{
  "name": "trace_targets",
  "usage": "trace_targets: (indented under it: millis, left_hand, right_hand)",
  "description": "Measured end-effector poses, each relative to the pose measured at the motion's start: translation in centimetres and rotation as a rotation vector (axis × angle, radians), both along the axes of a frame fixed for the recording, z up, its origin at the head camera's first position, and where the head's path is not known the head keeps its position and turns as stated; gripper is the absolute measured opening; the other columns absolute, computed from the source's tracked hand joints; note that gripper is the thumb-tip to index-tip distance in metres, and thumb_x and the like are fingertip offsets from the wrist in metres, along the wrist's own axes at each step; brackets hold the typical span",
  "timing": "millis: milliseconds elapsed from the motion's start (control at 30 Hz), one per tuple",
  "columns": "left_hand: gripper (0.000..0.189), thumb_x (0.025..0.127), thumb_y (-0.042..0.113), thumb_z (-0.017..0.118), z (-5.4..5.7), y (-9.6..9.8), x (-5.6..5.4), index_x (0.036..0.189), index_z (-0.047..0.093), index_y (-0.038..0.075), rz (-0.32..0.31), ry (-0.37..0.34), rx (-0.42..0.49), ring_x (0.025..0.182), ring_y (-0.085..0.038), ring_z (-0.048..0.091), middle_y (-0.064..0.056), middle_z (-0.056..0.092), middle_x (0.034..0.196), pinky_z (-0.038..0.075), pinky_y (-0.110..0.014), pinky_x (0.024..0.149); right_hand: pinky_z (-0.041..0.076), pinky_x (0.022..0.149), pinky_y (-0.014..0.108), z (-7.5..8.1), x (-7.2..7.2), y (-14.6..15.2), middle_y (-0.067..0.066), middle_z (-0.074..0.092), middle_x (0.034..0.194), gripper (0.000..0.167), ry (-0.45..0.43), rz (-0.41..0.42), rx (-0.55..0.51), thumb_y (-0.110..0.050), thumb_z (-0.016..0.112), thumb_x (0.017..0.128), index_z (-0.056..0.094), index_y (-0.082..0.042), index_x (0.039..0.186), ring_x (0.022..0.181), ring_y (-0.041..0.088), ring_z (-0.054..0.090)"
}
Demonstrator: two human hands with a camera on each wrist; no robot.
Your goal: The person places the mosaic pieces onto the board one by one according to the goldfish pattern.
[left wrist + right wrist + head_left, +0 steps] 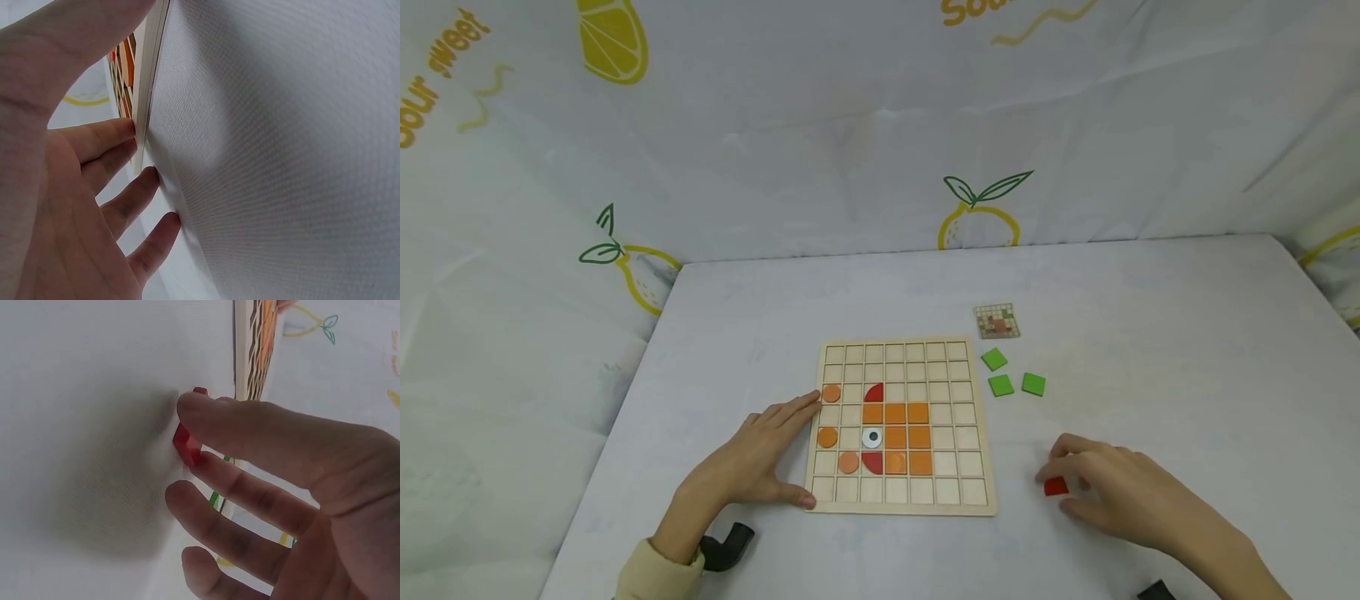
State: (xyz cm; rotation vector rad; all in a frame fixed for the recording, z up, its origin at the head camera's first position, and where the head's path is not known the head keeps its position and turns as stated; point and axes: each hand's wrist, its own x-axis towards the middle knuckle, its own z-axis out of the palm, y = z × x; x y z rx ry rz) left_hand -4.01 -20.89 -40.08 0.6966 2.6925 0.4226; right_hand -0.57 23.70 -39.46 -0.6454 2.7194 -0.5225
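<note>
My left hand (pixel 756 462) spreads along the left edge of the wooden grid board (pixel 988 467), fingertips at the upper part of that edge and thumb at the lower left corner. Orange square tiles (pixel 895 437), orange discs (pixel 827 437), two red quarter-circle tiles (pixel 873 392) and a white eye disc (pixel 872 437) lie in its cells. Right of the board, my right hand (pixel 1112 492) pinches a small red tile (pixel 1056 486) low over the table. The thumb partly hides this tile (pixel 189 450) in the right wrist view, its other fingers loosely bent.
Three green square tiles (pixel 1033 384) lie right of the board, below a small printed pattern card (pixel 997 321). A fabric backdrop with lemon drawings (pixel 978 225) rises behind the white table (pixel 1150 333). A black strap end (pixel 727 547) sits by the left wrist.
</note>
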Motion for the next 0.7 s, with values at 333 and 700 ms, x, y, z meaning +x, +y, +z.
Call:
trace_targets:
  millis: [333, 700]
  left_hand:
    - [0.122, 0.062, 0.056, 0.093, 0.0, 0.0, 0.0, 0.158, 0.035, 0.01, 0.0, 0.003, -0.002, 0.146, -0.033, 0.043, -0.005, 0.031, 0.169, 0.044, -0.058, 0.105]
    - [0.122, 0.062, 0.057, 0.093, 0.1, 0.0, 0.1, 0.158, 0.035, 0.009, 0.004, 0.004, -0.002, 0.146, -0.034, 0.043, -0.006, 0.031, 0.169, 0.044, -0.059, 0.105]
  right_hand:
    - [0.04, 0.057, 0.017, -0.5, 0.0, 0.0, -0.019, 0.059, 0.091, 0.028, 0.018, 0.016, -0.043, -0.008, 0.083, 0.076, 0.079, -0.024, 0.099, 0.066, -0.009, 0.042]
    - [0.04, 0.057, 0.021, -0.9, 0.2, -2.4, -0.018, 0.054, 0.072, 0.021, 0.07, -0.154, 0.011, -0.031, 0.088, 0.078, 0.072, -0.027, 0.091, 0.066, -0.003, 0.045]
